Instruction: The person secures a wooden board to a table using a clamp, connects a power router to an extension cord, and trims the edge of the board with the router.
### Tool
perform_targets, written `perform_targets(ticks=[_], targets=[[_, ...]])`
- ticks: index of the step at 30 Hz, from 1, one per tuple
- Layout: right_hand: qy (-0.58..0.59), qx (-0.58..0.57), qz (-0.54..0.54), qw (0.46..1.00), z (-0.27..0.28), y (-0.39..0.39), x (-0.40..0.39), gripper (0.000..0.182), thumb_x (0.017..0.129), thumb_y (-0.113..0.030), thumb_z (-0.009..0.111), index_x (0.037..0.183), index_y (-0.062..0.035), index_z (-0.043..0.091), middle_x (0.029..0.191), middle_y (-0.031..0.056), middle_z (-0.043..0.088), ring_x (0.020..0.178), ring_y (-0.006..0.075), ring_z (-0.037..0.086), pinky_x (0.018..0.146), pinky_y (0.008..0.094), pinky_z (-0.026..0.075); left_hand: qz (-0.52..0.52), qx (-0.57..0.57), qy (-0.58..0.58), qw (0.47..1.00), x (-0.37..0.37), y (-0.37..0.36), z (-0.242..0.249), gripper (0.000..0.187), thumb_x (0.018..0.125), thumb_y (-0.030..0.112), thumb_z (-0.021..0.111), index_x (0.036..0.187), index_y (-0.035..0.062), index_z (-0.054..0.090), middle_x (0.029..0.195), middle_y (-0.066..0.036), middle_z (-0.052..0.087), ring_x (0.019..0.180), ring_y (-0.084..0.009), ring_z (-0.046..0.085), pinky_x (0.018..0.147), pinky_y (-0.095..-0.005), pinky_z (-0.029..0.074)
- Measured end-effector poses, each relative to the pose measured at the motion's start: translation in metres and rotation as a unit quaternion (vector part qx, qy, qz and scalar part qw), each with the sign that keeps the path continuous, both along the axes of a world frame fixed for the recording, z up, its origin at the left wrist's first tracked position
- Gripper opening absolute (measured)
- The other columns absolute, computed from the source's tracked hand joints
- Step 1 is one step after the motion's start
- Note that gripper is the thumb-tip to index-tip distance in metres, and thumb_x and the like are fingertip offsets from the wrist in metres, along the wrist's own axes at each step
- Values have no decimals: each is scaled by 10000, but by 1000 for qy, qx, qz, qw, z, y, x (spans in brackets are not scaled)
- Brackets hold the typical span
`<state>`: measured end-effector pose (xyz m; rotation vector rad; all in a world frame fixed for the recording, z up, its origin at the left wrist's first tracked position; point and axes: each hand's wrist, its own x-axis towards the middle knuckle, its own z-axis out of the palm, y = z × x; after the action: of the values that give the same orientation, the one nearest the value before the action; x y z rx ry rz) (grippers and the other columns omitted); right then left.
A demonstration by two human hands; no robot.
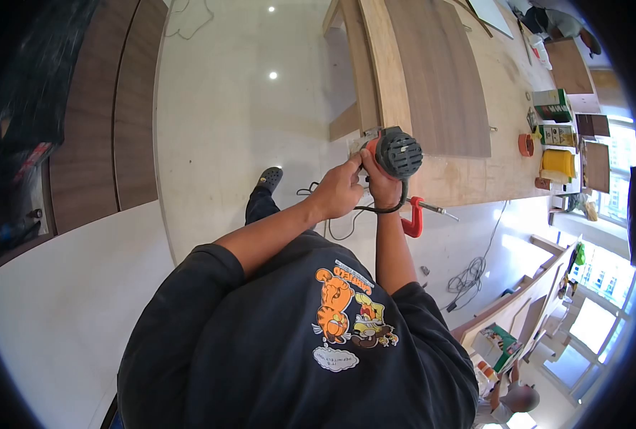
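Observation:
A trim router (399,152) with an orange body and a black vented cap is at the near edge of the workbench. My right hand (382,187) is wrapped around its body. Close beside it, my left hand (336,191) has its fingers bent in against the router near its clear base; what exactly the fingertips grip is partly hidden. A black cord loops from the tool below my hands. Just right of my right wrist, a red clamp (417,218) hangs at the bench edge. A brown wood panel (443,79) lies on the workbench (447,182).
Along the bench's right side stand tins (553,105), a yellow container (558,164) and a roll of orange tape (525,145). A coiled cable (467,277) lies on the floor. Brown panels (89,107) are at left. Other people are at upper right and lower right.

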<state>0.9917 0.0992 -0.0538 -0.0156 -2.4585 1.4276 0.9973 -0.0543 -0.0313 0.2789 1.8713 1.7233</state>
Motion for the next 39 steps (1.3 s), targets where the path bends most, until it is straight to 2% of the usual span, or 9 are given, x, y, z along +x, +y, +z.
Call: perform_targets(ticks=[6, 9, 15, 18, 24, 27, 30, 33, 39], targets=[[-22, -44, -16, 999, -17, 4, -3, 210, 823, -182, 788, 965, -57, 698, 913, 47, 696, 828, 184, 633, 772, 336, 482, 4, 21, 49, 999, -9, 2, -18, 617, 813, -128, 417, 1425, -61, 391, 1109, -117, 643, 971, -156, 626, 937, -304, 475], [-21, -56, -20, 998, -19, 5, -5, 217, 824, -180, 790, 973, -52, 700, 923, 47, 698, 831, 184, 636, 774, 334, 485, -31, 6, -11, 999, -18, -4, -5, 568, 831, -128, 413, 1394, -63, 439, 1264, -177, 613, 1141, -204, 610, 1035, -337, 436], [-31, -93, -5, 995, -12, 2, -8, 210, 851, -147, 774, 1000, -21, 696, 934, 43, 698, 828, 141, 642, 753, 303, 512, 75, 206, 16, 976, -21, 1, -6, 500, 850, -128, 405, 1341, -83, 495, 1232, -156, 644, 1175, -175, 598, 1035, -306, 442], [-31, -101, 4, 994, -11, 1, -7, 205, 866, -134, 765, 1011, -9, 693, 937, 41, 696, 829, 124, 648, 741, 288, 521, -30, -4, -9, 1000, -33, -8, 9, 508, 853, -136, 398, 1353, -85, 475, 1238, -153, 650, 1206, -177, 587, 1038, -289, 443], [-44, -143, -8, 989, -22, 4, -8, 243, 829, -166, 794, 1011, -38, 697, 944, 41, 702, 855, 148, 644, 782, 307, 506, -16, 66, 42, 997, -40, -2, -20, 499, 862, -100, 456, 1361, -88, 457, 1242, -179, 641, 1190, -179, 596, 1001, -287, 462], [-40, -118, -15, 992, -31, 9, -10, 319, 801, -199, 815, 1055, -54, 689, 973, 52, 703, 899, 174, 642, 828, 330, 492, 15, 5, 58, 998, -39, -11, -4, 529, 839, -59, 543, 1361, -64, 460, 1257, -190, 624, 1169, -252, 612, 996, -331, 470], [-30, -78, -24, 996, -38, 12, -11, 391, 789, -228, 823, 1107, -57, 674, 1009, 62, 698, 950, 190, 637, 868, 343, 479, -50, -113, 182, 975, -46, -20, 17, 603, 806, 10, 676, 1367, -19, 455, 1268, -178, 586, 1173, -335, 583, 1009, -388, 460], [-18, -83, -17, 996, -32, 9, -11, 395, 764, -208, 835, 1092, -58, 675, 991, 53, 701, 912, 186, 649, 838, 340, 495, -15, -165, 328, 930, -43, -17, 9, 674, 755, 96, 781, 1349, 23, 471, 1251, -160, 553, 1166, -363, 549, 1006, -420, 453], [-2, -81, -23, 996, -32, 11, -11, 319, 746, -166, 836, 1013, -58, 700, 952, 40, 714, 860, 157, 670, 802, 318, 522, -6, -114, 384, 916, -52, 1, -8, 682, 668, 162, 850, 1246, 25, 514, 1131, -146, 541, 1102, -356, 552, 932, -423, 476]])
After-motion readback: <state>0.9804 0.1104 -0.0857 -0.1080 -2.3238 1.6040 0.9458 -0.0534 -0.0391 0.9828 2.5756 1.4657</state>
